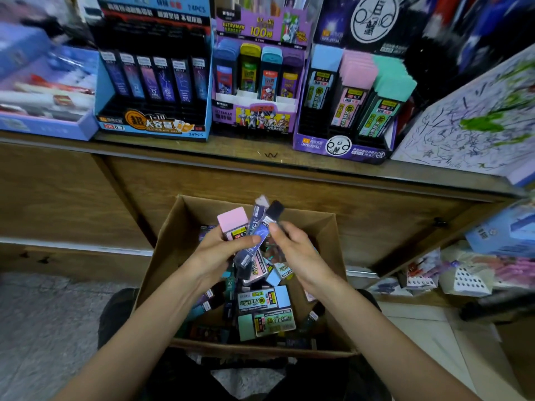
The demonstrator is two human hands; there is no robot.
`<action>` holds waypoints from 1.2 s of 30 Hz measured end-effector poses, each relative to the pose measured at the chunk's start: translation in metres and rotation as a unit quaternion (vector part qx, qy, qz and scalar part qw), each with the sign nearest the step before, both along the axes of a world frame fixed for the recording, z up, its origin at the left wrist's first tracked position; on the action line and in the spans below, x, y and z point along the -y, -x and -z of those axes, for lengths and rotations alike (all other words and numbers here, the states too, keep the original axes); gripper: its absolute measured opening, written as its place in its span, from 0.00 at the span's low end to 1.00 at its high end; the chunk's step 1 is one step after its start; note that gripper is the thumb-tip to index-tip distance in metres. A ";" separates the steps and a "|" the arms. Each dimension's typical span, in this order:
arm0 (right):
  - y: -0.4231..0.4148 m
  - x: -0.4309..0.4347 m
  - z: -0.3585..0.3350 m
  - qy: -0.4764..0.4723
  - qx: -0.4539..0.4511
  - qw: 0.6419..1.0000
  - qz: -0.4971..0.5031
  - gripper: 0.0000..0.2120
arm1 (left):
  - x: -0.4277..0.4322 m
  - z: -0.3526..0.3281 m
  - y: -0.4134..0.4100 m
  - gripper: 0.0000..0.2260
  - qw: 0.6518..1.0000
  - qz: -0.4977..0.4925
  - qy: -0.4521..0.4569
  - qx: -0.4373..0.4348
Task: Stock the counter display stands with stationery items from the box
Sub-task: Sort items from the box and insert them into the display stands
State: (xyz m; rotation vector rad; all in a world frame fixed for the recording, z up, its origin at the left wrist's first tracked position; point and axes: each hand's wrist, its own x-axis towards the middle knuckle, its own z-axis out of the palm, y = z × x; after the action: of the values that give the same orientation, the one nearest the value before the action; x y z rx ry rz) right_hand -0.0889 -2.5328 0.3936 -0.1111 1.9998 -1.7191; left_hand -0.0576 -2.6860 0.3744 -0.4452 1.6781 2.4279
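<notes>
While clutching a pink-capped rectangular plastic lead case (233, 224) in the left hand (220, 253) and pinching a slim black-capped plastic tube (274, 210) with the right hand (295, 250), above the brown cardboard box (328, 235), treat both as likely light, stiff, slick; grip flat sides mid-length.

Box (170, 256) sits before counter (188, 153), below its top. In box: loose cases (266, 302). Over box: left hand (220, 250) and right hand (298, 253), side by side, gripping held cases (234, 224). Behind box, on counter, in a row: left stand (153, 123), middle stand (254, 117), right stand (341, 146).
</notes>
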 end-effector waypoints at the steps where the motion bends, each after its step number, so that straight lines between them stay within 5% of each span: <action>1: 0.002 -0.001 -0.004 0.001 -0.004 1.000 0.002 0.13 | 0.001 -0.005 0.002 0.19 1.000 -0.009 -0.008 -0.001; 10: 0.029 -0.014 -0.059 -0.011 -0.083 0.996 -0.039 0.14 | 0.025 -0.054 0.020 0.23 0.997 -0.065 -0.024 -0.033; 20: 0.071 -0.008 -0.105 0.005 -0.208 0.977 0.038 0.10 | 0.057 -0.084 0.028 0.17 0.993 -0.098 -0.012 -0.062; 26: 0.120 0.003 -0.152 0.039 -0.211 0.976 0.031 0.06 | 0.074 -0.100 0.037 0.18 0.989 -0.118 -0.007 -0.086; 36: 0.177 0.025 -0.222 -0.121 -0.377 0.918 -0.003 0.04 | 0.098 -0.120 0.053 0.14 0.983 -0.125 0.009 -0.136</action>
State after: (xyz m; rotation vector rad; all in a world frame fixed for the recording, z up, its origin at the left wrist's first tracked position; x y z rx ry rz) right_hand -0.2656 -2.5574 0.6159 -0.7984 2.7230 -1.5325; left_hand -0.1111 -2.7837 0.4942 -0.3588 1.8510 2.7652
